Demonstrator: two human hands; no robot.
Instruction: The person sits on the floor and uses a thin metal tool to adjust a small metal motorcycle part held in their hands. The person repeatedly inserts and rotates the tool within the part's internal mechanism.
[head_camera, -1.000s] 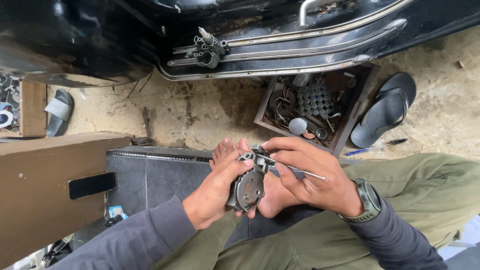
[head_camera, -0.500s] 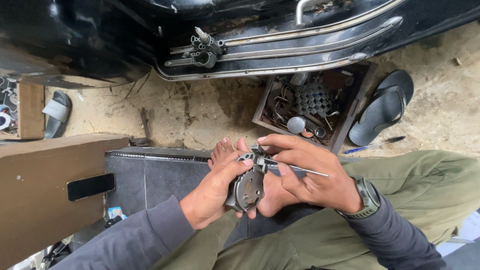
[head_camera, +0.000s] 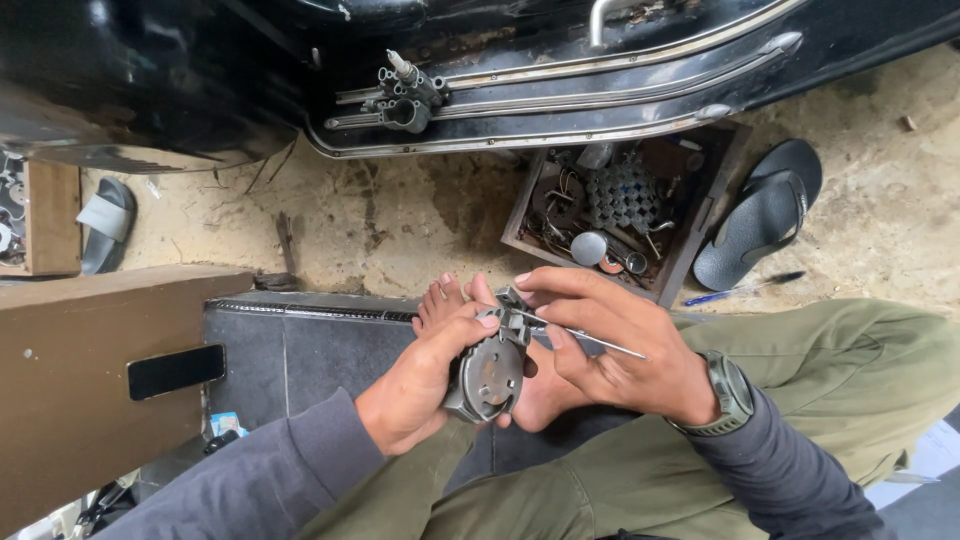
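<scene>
Head view, looking down over bent legs in olive-green trousers and grey sleeves. Underfoot: pale sandy dirt ground, cracked and littered with twigs. Across the far side: dark glossy vehicle body with chrome sill trim and a small metal fitting with a pale tip sticking out of it. Right of centre, against the sill: shallow brown wooden tray crowded with rusty metal parts, springs and round pieces. Further right: pair of black rubber sandals, with a blue pen lying just near of them. Far left: another grey sandal beside a small wooden box. Near left: brown wooden bench with a black phone lying flat on top, and just right of it a dark ribbed panel under a bare foot.

At centre: round grey metal mechanical part with a circular plate, upright in the left hand, fingers curled tight around the left edge, thumb over the top. Right hand just right of the part, fingers pinched closed on a thin silver metal rod, rod tip touching the top of the part. Dark wristwatch on the right wrist.
</scene>
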